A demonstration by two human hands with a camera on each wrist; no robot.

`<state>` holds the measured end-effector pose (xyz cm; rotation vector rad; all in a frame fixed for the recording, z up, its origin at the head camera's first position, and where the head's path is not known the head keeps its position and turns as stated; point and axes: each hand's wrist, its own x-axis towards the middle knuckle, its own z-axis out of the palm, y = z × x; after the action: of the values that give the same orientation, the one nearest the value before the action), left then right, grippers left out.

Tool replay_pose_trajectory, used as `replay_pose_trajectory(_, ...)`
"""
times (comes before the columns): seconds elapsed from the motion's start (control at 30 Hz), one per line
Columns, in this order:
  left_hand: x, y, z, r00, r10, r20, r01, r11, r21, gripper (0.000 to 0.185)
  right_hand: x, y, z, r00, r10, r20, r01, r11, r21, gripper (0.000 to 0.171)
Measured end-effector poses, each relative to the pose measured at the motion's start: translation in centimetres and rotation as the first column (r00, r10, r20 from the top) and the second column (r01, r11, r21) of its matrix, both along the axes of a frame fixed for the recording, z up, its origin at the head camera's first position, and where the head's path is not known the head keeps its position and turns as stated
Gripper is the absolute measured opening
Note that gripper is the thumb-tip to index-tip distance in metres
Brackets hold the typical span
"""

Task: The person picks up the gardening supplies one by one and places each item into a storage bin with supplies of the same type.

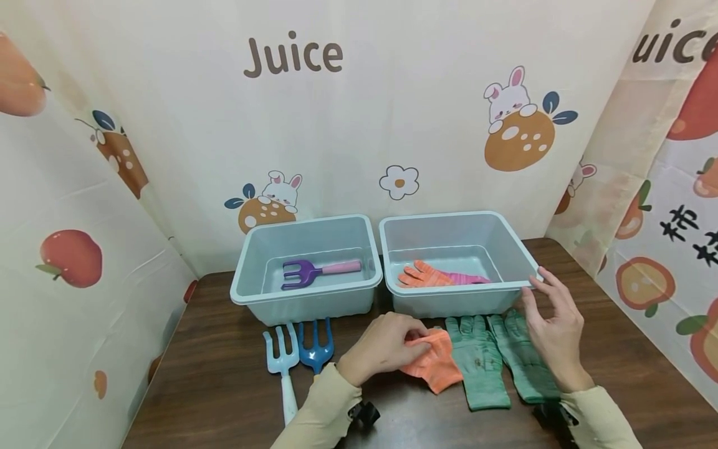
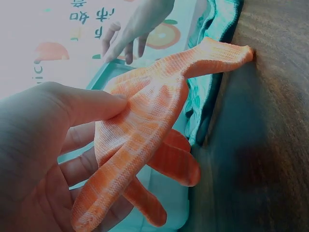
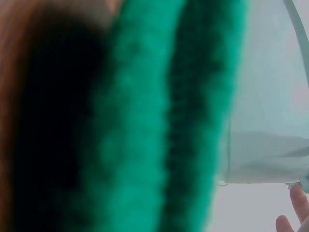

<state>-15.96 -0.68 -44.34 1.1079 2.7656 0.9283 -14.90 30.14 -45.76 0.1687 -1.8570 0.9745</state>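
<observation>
A dark wooden table (image 1: 224, 386) fills the lower part of the head view, closed in behind and at both sides by a printed cloth backdrop (image 1: 426, 112). Two pale blue bins are set side by side at the middle of the frame. In the left bin (image 1: 247, 293) a purple hand rake (image 1: 314, 272) with a pink handle is laid. In the right bin (image 1: 449, 305) an orange glove with a pink cuff (image 1: 432, 275) is laid flat.

In front of the right bin, at the lower centre right, two green gloves (image 1: 493, 362) are spread on the table, fingers toward the bin. Just left of them, a second orange glove (image 1: 437, 365) is found on the table; its finger end is pinched by the left hand (image 1: 381, 349), thumb and fingers clenched on the fabric, as is shown closely in the left wrist view (image 2: 145, 135).

The right hand (image 1: 552, 327) is held above the green gloves, its fingers (image 1: 533, 282) released and relaxed, their tips at the front right corner of the right bin's rim. Nothing is grasped by it.

At the lower left of centre, a light blue fork (image 1: 283, 358) and a darker blue fork (image 1: 316, 349) are laid just beside each other in front of the left bin.
</observation>
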Motion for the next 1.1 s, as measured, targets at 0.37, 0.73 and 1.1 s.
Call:
replay_pose_trajectory(0.37, 0.0, -0.2, 0.5, 1.0, 0.0, 0.004, -0.001, 1.0, 0.021, 0.016, -0.3, 0.5, -0.5, 1.0, -0.009, 0.005, 0.009, 1.0, 0.008, 0.033)
replay_pose_trajectory(0.73, 0.0, -0.5, 1.1, 0.997, 0.01, 0.082, -0.016, 0.997, 0.073, 0.019, -0.2, 0.3, -0.5, 1.0, -0.008, -0.005, 0.008, 1.0, 0.003, 0.035)
replay_pose_trajectory(1.1, 0.0, -0.7, 1.6, 0.998, 0.028, 0.054, -0.032, 0.997, 0.075, 0.019, -0.7, 1.1, -1.1, 0.999, -0.032, -0.005, 0.032, 0.999, 0.014, 0.037)
